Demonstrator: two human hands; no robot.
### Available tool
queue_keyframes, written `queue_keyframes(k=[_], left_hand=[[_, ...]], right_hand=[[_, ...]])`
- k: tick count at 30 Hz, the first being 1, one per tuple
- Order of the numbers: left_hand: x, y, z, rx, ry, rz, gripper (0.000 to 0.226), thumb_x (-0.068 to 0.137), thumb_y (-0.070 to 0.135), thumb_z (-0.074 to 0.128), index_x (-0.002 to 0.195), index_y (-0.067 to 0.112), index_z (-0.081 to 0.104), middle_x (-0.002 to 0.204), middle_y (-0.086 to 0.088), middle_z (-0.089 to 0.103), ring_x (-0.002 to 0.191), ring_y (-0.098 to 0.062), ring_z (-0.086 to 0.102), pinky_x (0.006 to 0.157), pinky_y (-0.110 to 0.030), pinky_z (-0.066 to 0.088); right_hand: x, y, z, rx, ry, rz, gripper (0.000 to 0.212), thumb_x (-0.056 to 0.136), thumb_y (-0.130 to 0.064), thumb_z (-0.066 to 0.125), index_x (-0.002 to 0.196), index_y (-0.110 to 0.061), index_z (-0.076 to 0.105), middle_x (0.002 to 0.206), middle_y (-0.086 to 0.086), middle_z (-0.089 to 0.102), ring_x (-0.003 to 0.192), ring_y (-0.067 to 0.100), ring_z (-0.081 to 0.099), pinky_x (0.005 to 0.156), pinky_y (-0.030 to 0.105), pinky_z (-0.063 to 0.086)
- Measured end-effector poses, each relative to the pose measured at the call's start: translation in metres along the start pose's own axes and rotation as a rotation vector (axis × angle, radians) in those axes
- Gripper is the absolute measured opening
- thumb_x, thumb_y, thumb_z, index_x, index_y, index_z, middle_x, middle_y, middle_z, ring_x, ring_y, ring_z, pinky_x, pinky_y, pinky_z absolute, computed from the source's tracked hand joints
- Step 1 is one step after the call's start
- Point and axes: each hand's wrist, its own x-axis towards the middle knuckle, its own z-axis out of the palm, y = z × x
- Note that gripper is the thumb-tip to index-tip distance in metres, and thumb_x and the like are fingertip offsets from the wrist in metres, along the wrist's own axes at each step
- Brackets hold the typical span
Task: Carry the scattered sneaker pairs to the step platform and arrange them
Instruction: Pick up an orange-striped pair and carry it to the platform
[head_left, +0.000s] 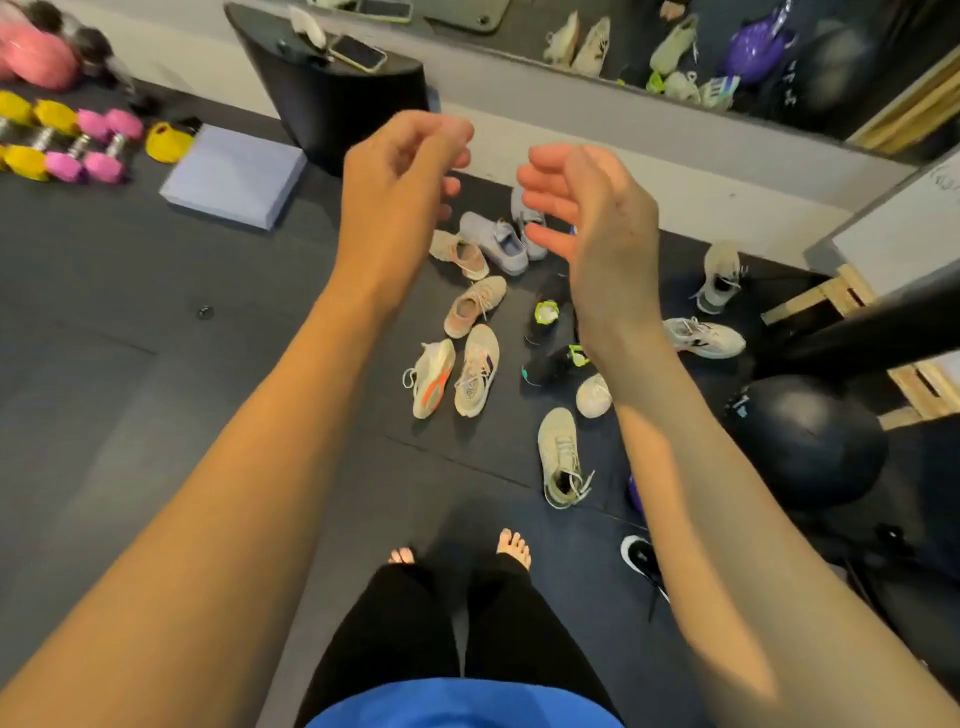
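Observation:
Several sneakers lie scattered on the dark floor ahead of me. Among them are a pink-beige pair (470, 291), a lavender pair (498, 239), a cream shoe with an orange sole (432, 376), a beige shoe with a navy stripe (477, 370), black-and-neon shoes (545, 332), an olive shoe (560, 457) and white shoes (704, 336) to the right. My left hand (400, 176) and my right hand (592, 208) hover raised above the pile, palms facing each other, fingers loosely curled, holding nothing. A lavender block (234, 176) lies flat at the left.
A black curved stand (337, 104) with a phone on top is by the wall mirror. Yellow and pink dumbbells (67, 145) lie far left. A black exercise ball (810, 441) and wooden boxes (841, 296) crowd the right. My bare feet stand just behind the pile.

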Motion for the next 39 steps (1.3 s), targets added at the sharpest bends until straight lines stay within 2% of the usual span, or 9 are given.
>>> queue_keyframes(k=[6,10,14,17,23,28,32,37,39], left_hand=[[0.056,-0.051,-0.014,-0.071,-0.05,-0.063,0.019,0.094,0.024,0.055,0.099,0.01,0.069,0.097,-0.005,0.068,0.083,-0.013,0.06,0.073,-0.03,0.049],[0.085,-0.094,-0.038,-0.086,-0.123,-0.05,0.024,0.095,0.025,0.053,0.097,0.008,0.069,0.099,-0.011,0.068,0.085,-0.012,0.061,0.075,-0.028,0.05],[0.106,-0.14,-0.064,-0.076,-0.148,-0.035,0.019,0.096,0.021,0.052,0.091,0.015,0.07,0.091,-0.001,0.069,0.083,-0.01,0.061,0.076,-0.029,0.05],[0.119,-0.18,-0.076,-0.06,-0.162,-0.049,0.02,0.095,0.024,0.053,0.087,0.017,0.07,0.088,-0.002,0.068,0.08,-0.01,0.06,0.074,-0.032,0.05],[0.138,-0.288,-0.062,-0.029,-0.155,-0.014,0.021,0.095,0.021,0.052,0.091,0.01,0.07,0.096,-0.016,0.067,0.083,-0.017,0.061,0.078,-0.044,0.051],[0.143,-0.418,-0.031,-0.066,-0.133,-0.042,0.018,0.096,0.021,0.054,0.087,0.016,0.069,0.094,-0.015,0.068,0.082,-0.018,0.059,0.074,-0.037,0.049],[0.142,-0.522,-0.005,-0.056,-0.157,-0.001,0.017,0.093,0.025,0.055,0.084,0.02,0.067,0.088,-0.005,0.07,0.078,-0.011,0.06,0.073,-0.032,0.049],[0.146,-0.646,0.009,0.014,-0.187,-0.01,0.023,0.096,0.027,0.052,0.086,0.017,0.069,0.083,0.001,0.07,0.077,-0.009,0.061,0.072,-0.036,0.05],[0.151,-0.685,0.007,-0.003,-0.164,-0.044,0.028,0.098,0.029,0.049,0.081,0.02,0.069,0.08,0.007,0.069,0.074,-0.007,0.062,0.067,-0.027,0.049]], right_hand=[[0.041,0.033,0.043,-0.065,0.041,-0.011,0.024,0.097,-0.025,0.042,0.095,-0.019,0.066,0.097,0.001,0.07,0.094,0.015,0.065,0.089,0.043,0.053],[0.056,0.065,0.076,-0.104,0.108,0.009,0.024,0.09,-0.033,0.044,0.087,-0.026,0.066,0.095,0.002,0.07,0.093,0.015,0.066,0.083,0.037,0.051],[0.067,0.108,0.109,-0.088,0.139,0.048,0.026,0.09,-0.033,0.043,0.088,-0.026,0.068,0.098,0.003,0.071,0.093,0.013,0.067,0.083,0.035,0.052],[0.078,0.15,0.125,-0.091,0.173,0.073,0.027,0.094,-0.032,0.043,0.093,-0.023,0.069,0.099,0.001,0.072,0.094,0.011,0.067,0.085,0.037,0.053],[0.093,0.26,0.121,-0.043,0.206,0.076,0.027,0.098,-0.025,0.041,0.096,-0.022,0.068,0.099,0.001,0.072,0.096,0.013,0.067,0.082,0.034,0.055],[0.097,0.377,0.118,-0.082,0.23,0.066,0.027,0.1,-0.026,0.04,0.095,-0.024,0.066,0.098,-0.002,0.071,0.095,0.009,0.066,0.086,0.036,0.056],[0.096,0.479,0.117,-0.05,0.245,0.061,0.025,0.098,-0.026,0.043,0.097,-0.019,0.067,0.095,-0.003,0.072,0.091,0.007,0.067,0.084,0.036,0.054],[0.099,0.602,0.117,-0.138,0.267,0.078,0.025,0.088,-0.038,0.045,0.09,-0.029,0.068,0.091,-0.008,0.072,0.091,0.008,0.066,0.085,0.039,0.055],[0.102,0.649,0.114,-0.22,0.279,0.13,0.022,0.09,-0.035,0.048,0.095,-0.027,0.068,0.095,-0.007,0.07,0.094,0.012,0.065,0.087,0.045,0.053]])
